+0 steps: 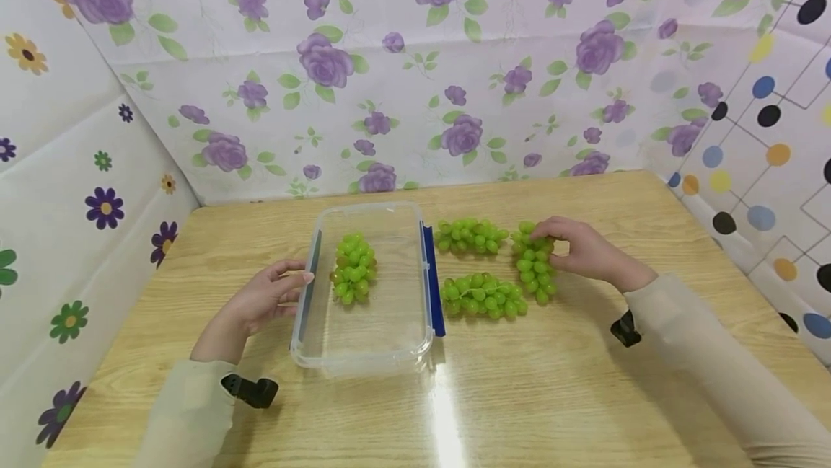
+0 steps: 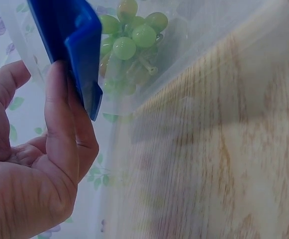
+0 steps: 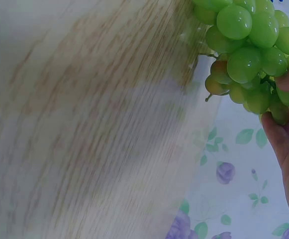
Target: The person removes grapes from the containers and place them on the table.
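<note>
A clear plastic storage box (image 1: 363, 365) with blue side latches stands on the table, one bunch of green grapes (image 1: 353, 270) inside it. My left hand (image 1: 269, 298) is at the box's left side, its fingers touching the blue latch flap (image 2: 84, 55) and the rim. To the right, my right hand (image 1: 587, 252) holds the upper part of a bunch of green grapes (image 1: 535, 270) between thumb and fingers. In the right wrist view this bunch (image 3: 246, 64) is partly cut off by the frame's edge. Whether it is off the table I cannot tell.
Two more grape bunches lie between the box and my right hand, a rear bunch (image 1: 470, 236) and a front bunch (image 1: 483, 295). The right blue latch flap (image 1: 433, 284) hangs outward beside them. Flower-patterned sheeting (image 1: 389, 93) rises behind the wooden table (image 1: 545, 396).
</note>
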Tool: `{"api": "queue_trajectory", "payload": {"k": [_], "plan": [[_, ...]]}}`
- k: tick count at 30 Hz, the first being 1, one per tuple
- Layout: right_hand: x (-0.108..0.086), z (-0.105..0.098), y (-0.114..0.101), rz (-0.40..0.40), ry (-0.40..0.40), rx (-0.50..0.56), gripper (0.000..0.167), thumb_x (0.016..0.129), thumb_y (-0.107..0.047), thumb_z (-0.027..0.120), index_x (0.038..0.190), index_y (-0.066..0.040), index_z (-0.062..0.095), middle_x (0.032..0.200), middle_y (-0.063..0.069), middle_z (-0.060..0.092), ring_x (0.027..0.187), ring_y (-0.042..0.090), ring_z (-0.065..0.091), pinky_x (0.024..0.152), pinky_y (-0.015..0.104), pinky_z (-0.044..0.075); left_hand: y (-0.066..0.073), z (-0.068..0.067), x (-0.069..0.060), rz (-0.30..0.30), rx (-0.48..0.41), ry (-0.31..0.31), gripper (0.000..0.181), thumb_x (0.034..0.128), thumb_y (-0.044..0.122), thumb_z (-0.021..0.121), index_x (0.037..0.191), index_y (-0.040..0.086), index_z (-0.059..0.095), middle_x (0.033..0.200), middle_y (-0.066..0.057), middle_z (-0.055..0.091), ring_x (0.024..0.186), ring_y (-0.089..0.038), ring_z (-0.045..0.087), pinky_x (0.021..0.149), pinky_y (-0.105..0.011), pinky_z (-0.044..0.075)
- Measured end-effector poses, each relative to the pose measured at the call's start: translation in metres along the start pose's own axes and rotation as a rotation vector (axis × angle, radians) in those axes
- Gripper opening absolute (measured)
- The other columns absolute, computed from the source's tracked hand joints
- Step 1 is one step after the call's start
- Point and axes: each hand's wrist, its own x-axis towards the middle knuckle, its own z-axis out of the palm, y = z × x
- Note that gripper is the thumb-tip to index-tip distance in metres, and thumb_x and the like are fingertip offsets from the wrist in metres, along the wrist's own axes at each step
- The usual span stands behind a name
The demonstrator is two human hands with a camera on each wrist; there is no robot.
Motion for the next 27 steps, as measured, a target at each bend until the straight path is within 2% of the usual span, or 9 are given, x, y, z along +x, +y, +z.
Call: {"api": "queue_trajectory", "payload": {"k": [8, 20, 27], "plan": [[0.0004, 0.0012, 0.0004, -0.015, 0.004, -0.035, 0.038, 0.079, 0.013, 0.062, 0.113, -0.003, 0.063, 0.110, 0.011, 0.062, 0.096, 0.026, 0.060, 0.076, 0.047, 0.050, -0.0010, 0.0006, 0.0007, 0.010, 0.029, 0.023, 0.067, 0.0974, 0.033, 0.053, 0.147, 0.002, 0.022, 0.116, -0.002, 0.051, 0.091, -0.007, 0.059, 0.075, -0.023, 0.052], [0.0077, -0.0002, -0.0016, 0.051, -0.076, -0.029, 0.038, 0.083, 0.010, 0.061, 0.120, -0.001, 0.061, 0.120, 0.018, 0.061, 0.109, 0.035, 0.058, 0.088, 0.053, 0.048, -0.0041, 0.0014, 0.0016, 0.013, 0.024, 0.036, 0.066, 0.0966, 0.033, 0.055, 0.146, 0.002, 0.025, 0.113, 0.002, 0.051, 0.091, -0.007, 0.059, 0.075, -0.023, 0.052], [0.0087, -0.0019, -0.0025, 0.040, -0.057, -0.013, 0.040, 0.083, 0.008, 0.065, 0.121, 0.001, 0.059, 0.120, 0.018, 0.061, 0.111, 0.036, 0.057, 0.092, 0.053, 0.047, -0.0053, 0.0006, 0.0028, 0.016, 0.021, 0.039, 0.066, 0.0963, 0.034, 0.055, 0.146, 0.002, 0.025, 0.111, 0.002, 0.052, 0.089, -0.006, 0.059, 0.073, -0.023, 0.052]]}}
